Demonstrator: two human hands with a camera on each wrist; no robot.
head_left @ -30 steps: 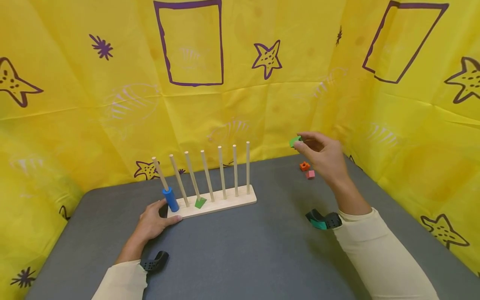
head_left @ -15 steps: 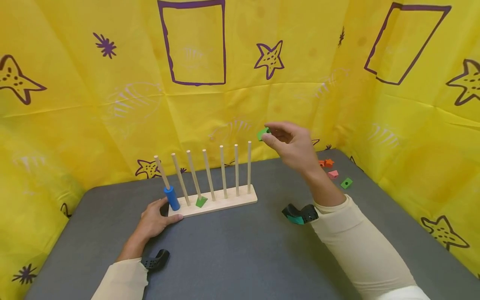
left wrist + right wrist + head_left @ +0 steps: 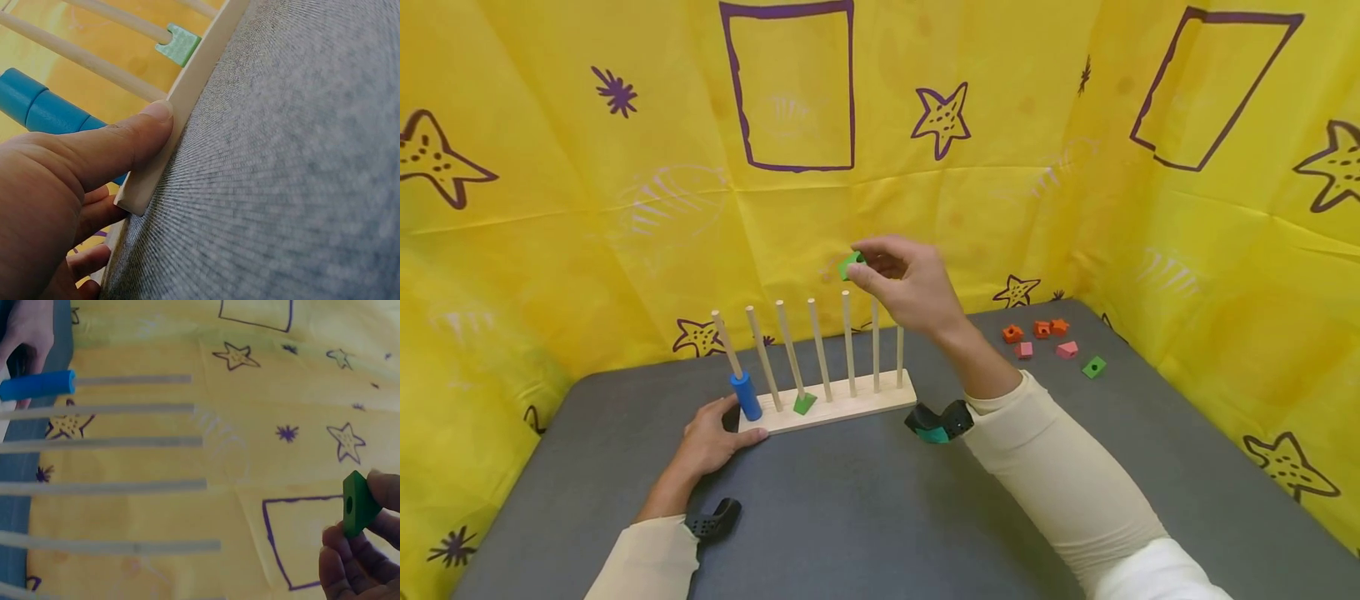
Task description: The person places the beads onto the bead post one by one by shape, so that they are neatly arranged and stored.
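A wooden base (image 3: 874, 403) carries a row of several upright pegs (image 3: 817, 350). Blue cylinders (image 3: 746, 397) are stacked on the leftmost peg, and a green block (image 3: 805, 403) sits low on the third. My left hand (image 3: 709, 440) grips the base's left end; in the left wrist view the thumb (image 3: 134, 137) lies along its front edge. Above the pegs, my right hand (image 3: 910, 282) pinches another green block (image 3: 852, 265) between thumb and fingers. The right wrist view shows a hole in this green block (image 3: 356, 503), held apart from the pegs.
On the table's right side lie orange star-shaped blocks (image 3: 1012, 334), pink blocks (image 3: 1067, 350) and a loose green block (image 3: 1094, 367). A yellow patterned cloth (image 3: 1000, 217) hangs behind and beside the grey table (image 3: 835, 517).
My right hand has moved left with the green block, from beside the loose blocks to above the pegs, uncovering those blocks. The left hand stays on the base.
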